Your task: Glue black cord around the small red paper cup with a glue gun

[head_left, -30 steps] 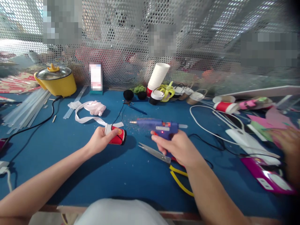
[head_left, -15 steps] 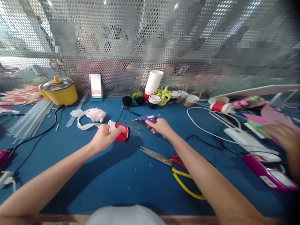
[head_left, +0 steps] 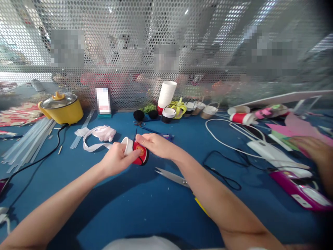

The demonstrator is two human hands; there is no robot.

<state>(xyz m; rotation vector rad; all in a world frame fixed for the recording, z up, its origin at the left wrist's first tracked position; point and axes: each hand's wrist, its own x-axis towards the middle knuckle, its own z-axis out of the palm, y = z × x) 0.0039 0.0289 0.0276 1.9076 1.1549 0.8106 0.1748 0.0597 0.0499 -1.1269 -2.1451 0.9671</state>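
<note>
My left hand grips a small red paper cup with a white rim, lying on its side just above the blue table. The fingertips of my right hand rest on the cup's upper side, where a thin black cord meets it. Just behind my right hand lies the blue glue gun, mostly hidden and let go.
Scissors with yellow handles lie right of the cup. A white ribbon, clear glue sticks and a yellow pot are at the left. Stacked white cups stand at the back. Another person's hand is at the right, by cables and a magenta device.
My right hand carried the glue gun away from me, set it down on the table, then came left onto the cup. My left hand kept the cup and lifted it slightly.
</note>
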